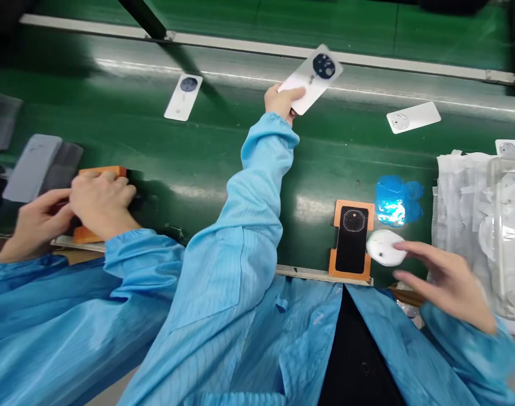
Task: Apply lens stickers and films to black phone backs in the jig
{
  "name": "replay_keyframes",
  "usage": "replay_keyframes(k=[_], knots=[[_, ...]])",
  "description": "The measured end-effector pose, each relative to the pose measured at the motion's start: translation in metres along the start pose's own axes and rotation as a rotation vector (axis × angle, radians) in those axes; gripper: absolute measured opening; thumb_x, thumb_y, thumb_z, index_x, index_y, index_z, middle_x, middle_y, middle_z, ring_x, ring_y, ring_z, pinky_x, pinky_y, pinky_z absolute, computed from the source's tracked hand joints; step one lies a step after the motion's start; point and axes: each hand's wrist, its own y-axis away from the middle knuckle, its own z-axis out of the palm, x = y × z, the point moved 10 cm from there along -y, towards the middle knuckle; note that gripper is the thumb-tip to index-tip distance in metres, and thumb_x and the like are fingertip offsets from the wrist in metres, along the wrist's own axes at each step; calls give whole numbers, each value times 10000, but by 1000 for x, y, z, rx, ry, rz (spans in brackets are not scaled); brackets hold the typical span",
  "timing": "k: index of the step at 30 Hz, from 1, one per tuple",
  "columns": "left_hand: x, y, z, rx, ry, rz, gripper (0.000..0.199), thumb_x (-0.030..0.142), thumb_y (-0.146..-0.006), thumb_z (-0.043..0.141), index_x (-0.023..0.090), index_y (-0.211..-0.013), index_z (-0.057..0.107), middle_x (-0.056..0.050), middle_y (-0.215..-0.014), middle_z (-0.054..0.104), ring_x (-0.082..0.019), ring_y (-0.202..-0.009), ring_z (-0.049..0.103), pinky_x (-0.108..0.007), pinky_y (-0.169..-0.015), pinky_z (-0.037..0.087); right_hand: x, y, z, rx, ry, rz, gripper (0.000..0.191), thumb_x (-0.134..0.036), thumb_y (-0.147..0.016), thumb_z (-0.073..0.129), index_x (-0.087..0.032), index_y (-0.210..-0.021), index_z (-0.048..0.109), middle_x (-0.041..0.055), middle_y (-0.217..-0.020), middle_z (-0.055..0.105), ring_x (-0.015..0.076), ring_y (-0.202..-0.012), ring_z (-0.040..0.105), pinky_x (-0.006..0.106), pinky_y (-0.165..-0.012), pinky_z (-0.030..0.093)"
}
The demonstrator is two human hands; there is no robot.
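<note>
Prob. phone (311, 82) in L hand (283, 101).

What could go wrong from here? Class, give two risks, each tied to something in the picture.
First, the left hand grips the white panel near one end, with its dark camera circle sticking out unsupported; it might tip or slip.

Second, the right hand seems to meet the white disc with one fingertip, thumb apart; the disc could skid against the nearby orange fixture holding a black panel.
</note>
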Motion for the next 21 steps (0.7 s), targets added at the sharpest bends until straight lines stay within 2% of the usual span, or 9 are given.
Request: replay_keyframes(k=[1,3,5,8,11,14,16,18,21], knots=[[6,14,0,-27,75,19,469,316,-883,843,180,-1266,607,25,-1139,754,-116,-1075,672,-291,-905,558,7,-19,22,21,-121,40,321,-495,-942,730,-242,-1138,759,78,-1077,801,240,-914,788,393,-836,677],[19,50,-6,-88,191,79,241,265,-969,723,215,-1198,663,27,-1101,753,-106,-945,702,-220,-686,531,28,-49,56,98,-285,183,347,-564,-914,734,-220,-947,762,60,-853,797,224,-747,776,373,-731,678],[22,91,-17,-151,239,97,120,264,-987,689,217,-1095,707,4,-997,745,-92,-731,663,-189,-453,375,50,-65,83,117,-415,333,436,-639,-897,714,-205,-850,725,48,-707,753,198,-610,726,331,-599,639],[-3,150,-34,-203,279,-13,134,292,-938,771,187,-1004,722,-22,-882,738,-62,-562,568,-159,-336,239,70,-69,105,80,-453,472,532,-713,-911,635,-194,-813,695,58,-684,734,178,-538,676,289,-487,552],[-43,192,-49,-168,397,-176,251,372,-866,853,184,-980,732,-34,-896,761,-52,-547,582,-125,-321,305,77,-68,98,107,-235,493,554,-701,-937,585,-202,-706,651,43,-624,699,166,-503,635,291,-509,496],[-68,214,-64,-112,520,-258,215,261,-845,859,201,-1025,758,-34,-1001,785,-50,-636,663,-71,-378,394,72,-72,90,86,-48,429,556,-640,-955,576,-212,-601,580,16,-547,642,149,-485,578,305,-565,447],[-74,219,-77,-52,549,-282,256,132,-871,781,241,-1102,768,-29,-1091,792,-65,-768,727,-38,-415,410,69,-75,87,59,12,397,564,-634,-946,595,-216,-569,557,-3,-509,594,141,-475,530,310,-559,400],[-75,219,-91,17,545,-289,333,88,-933,660,284,-1182,760,-27,-1173,788,-85,-884,757,-26,-399,383,66,-75,74,131,64,370,552,-630,-934,629,-218,-573,562,-17,-492,551,138,-478,498,313,-551,370],[-70,219,-97,42,551,-268,298,212,-1025,564,300,-1240,751,-29,-1197,788,-96,-855,759,-54,-316,310,54,-71,54,322,52,267,403,-546,-952,659,-217,-721,658,-2,-630,650,156,-569,580,308,-570,435]])
